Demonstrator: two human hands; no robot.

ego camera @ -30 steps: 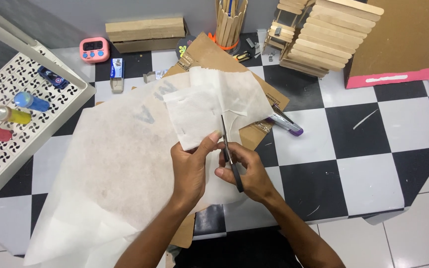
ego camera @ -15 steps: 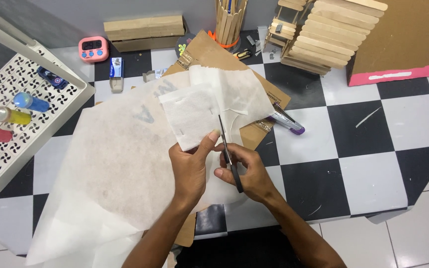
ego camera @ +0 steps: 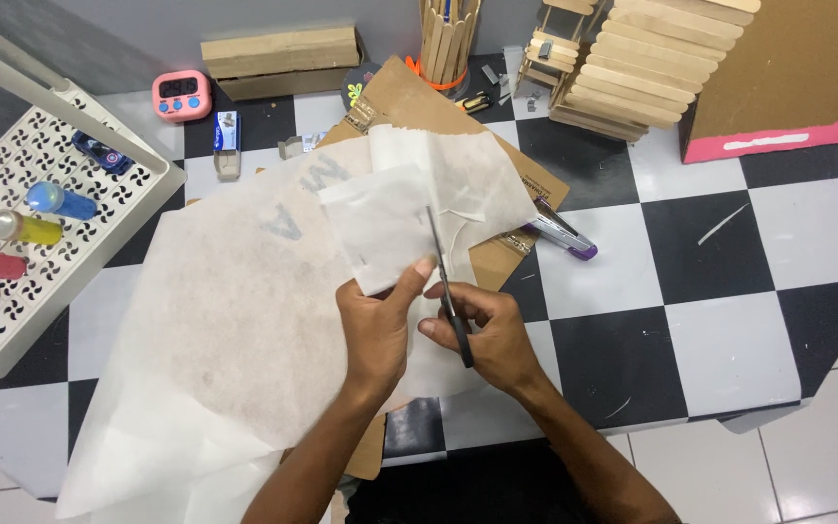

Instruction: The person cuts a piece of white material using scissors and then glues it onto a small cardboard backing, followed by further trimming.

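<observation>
While the left hand [ego camera: 377, 325] pinches white paper [ego camera: 380, 228], scissors [ego camera: 446, 286] cut beside it.

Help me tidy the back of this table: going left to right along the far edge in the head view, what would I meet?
Pink digital timer → long wooden block → cup of craft sticks → stacked craft-stick model → brown cardboard box with a pink base strip.
</observation>
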